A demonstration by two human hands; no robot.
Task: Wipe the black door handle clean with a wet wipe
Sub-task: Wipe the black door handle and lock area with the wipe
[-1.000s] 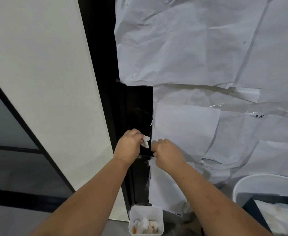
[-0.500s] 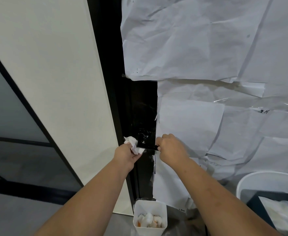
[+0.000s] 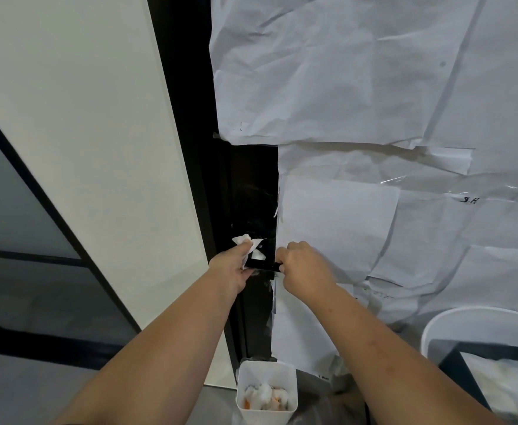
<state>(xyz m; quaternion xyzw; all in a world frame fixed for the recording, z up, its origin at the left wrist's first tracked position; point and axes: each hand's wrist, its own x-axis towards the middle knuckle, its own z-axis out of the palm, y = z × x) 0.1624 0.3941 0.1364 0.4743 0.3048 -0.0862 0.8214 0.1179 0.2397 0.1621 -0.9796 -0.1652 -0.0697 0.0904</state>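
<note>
The black door handle (image 3: 264,265) is a short horizontal lever on the dark strip of the door, between my two hands. My left hand (image 3: 231,265) is closed on a crumpled white wet wipe (image 3: 248,245) and presses it against the lever's left end, near its base. My right hand (image 3: 305,265) is closed around the lever's right end and hides that end. Only the middle of the lever shows.
Crumpled white paper sheets (image 3: 359,87) cover the door to the right. A white wall panel (image 3: 98,148) lies to the left. On the floor below stands a small white bin (image 3: 266,389) with used wipes, and a larger white bucket (image 3: 466,320) sits at the lower right.
My left hand carried the wipe from the middle of the lever to its left end, then nudged it back against the base. My right hand kept its grip on the right end.
</note>
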